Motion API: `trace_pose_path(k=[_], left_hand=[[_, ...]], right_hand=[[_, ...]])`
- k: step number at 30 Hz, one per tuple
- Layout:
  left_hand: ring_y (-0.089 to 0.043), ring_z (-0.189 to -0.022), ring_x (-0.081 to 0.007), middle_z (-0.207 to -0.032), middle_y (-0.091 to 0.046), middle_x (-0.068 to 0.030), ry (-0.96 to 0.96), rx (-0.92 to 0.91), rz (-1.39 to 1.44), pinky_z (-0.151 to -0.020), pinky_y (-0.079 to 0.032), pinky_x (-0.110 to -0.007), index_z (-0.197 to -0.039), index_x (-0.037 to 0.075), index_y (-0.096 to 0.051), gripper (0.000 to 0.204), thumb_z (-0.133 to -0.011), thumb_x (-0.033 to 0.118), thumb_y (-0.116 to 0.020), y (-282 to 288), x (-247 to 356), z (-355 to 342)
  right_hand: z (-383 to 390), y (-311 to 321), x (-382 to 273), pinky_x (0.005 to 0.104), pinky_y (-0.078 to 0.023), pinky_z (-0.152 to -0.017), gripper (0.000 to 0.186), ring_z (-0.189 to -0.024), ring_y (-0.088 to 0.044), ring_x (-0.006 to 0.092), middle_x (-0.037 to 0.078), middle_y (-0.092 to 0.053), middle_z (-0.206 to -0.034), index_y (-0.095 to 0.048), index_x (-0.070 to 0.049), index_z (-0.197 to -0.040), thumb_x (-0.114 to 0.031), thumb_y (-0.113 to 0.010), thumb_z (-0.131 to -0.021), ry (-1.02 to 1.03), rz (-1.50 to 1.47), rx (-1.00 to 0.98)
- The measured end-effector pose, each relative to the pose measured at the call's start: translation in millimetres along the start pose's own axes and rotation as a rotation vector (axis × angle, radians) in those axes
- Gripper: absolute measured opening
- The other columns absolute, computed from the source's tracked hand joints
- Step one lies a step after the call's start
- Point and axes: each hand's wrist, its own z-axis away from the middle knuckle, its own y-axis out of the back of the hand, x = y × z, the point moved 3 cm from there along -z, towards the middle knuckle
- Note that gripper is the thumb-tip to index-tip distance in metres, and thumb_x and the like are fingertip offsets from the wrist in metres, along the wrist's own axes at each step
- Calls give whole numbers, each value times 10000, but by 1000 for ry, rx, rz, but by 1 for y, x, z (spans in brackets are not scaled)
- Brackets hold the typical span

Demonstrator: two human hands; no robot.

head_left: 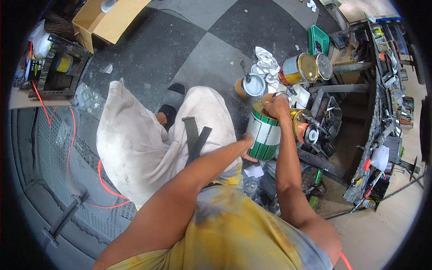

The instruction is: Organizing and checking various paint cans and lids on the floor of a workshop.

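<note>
A green can (265, 139) with a white band stands in front of me, right of my knee. My left hand (247, 148) grips its lower left side, partly hidden by the can. My right hand (274, 106) is closed at its top, on something I cannot make out, beside an open silver-rimmed tin (281, 95). Just right are a yellow can (298, 118) and a smaller orange tin (310, 135). Behind are a cup of pale liquid (253, 85), a white rag (267, 65) and two lidded cans (307, 67). Dark straps (193, 135) lie on my pale trousers.
A cluttered workbench (360, 175) runs along the right, with a green basket (317, 36) near its far end. A cardboard box (112, 22) and a cluttered rack (58, 81) are at upper left. A red hose (101, 177) loops over metal grating (58, 148) at left.
</note>
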Motion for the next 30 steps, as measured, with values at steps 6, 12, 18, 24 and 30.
trace_pose_path(k=[6,12,18,24,30], left_hand=[[-552,-1090,-454,-1418,-437,-209,8,-94,-94,-801,-466,-602,-1427,47,-350,711,-967,527,-99,5,-2,33],[-617,-1015,-484,-1389,-468,-206,20,-193,-87,-713,-557,-648,-1437,66,-326,729,-966,565,-81,12,0,44],[-492,-1272,-333,-1487,-404,-114,-8,-68,-78,-931,-487,-597,-1426,79,-385,592,-975,391,-160,5,7,101],[-531,-1178,-447,-1478,-397,-126,30,-145,-47,-723,-541,-679,-1421,58,-367,649,-984,479,-136,9,6,103],[-528,-1177,-452,-1448,-438,-126,43,-138,-38,-743,-537,-681,-1416,47,-374,673,-983,508,-145,8,6,95]], right_hand=[[2,2,1,451,-516,-864,361,-963,-659,392,240,-686,-973,-719,-21,-904,-351,-712,-758,-1,18,8],[-2,0,1,445,-518,-846,381,-926,-670,378,229,-692,-938,-731,-29,-903,-382,-700,-762,-7,40,11],[2,2,1,446,-522,-856,372,-960,-665,377,227,-689,-986,-718,-27,-911,-365,-711,-755,-13,44,18],[8,8,-8,447,-516,-862,374,-971,-660,376,225,-688,-989,-714,-36,-921,-371,-714,-757,-4,35,-4],[6,9,-9,448,-513,-862,365,-972,-658,377,224,-687,-988,-711,-46,-915,-373,-716,-755,6,48,-3]])
